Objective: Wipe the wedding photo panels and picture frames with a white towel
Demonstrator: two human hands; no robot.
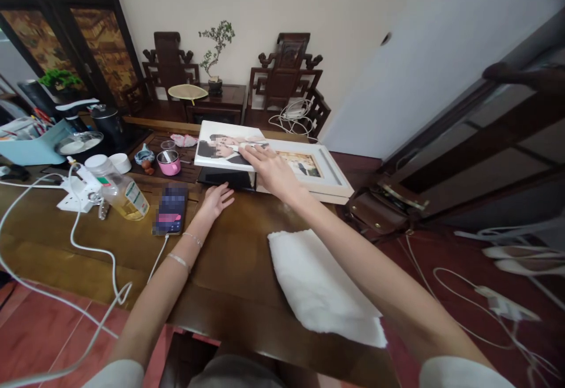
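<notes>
A white-edged photo panel or album [207,151] with a picture on its front lies tilted at the far side of the table. My right hand [269,167] reaches across and rests on its right part, fingers stretched out. Under its near edge shows a glossy black flat thing [227,178]. My left hand [216,201] is on the tabletop just in front of that black thing, its fingers spread and nothing in them. To the right lies a thick white picture frame [338,176] with a photo, partly behind my right hand. A folded white cloth [309,285] lies below my right forearm.
On the left are a charging phone [171,208], a bottle of yellowish liquid [130,196], a white power strip [75,194] with cables, a pink cup [169,164] and a blue organizer [39,141]. Dark wooden chairs [291,64] and a potted bonsai [215,85] stand behind.
</notes>
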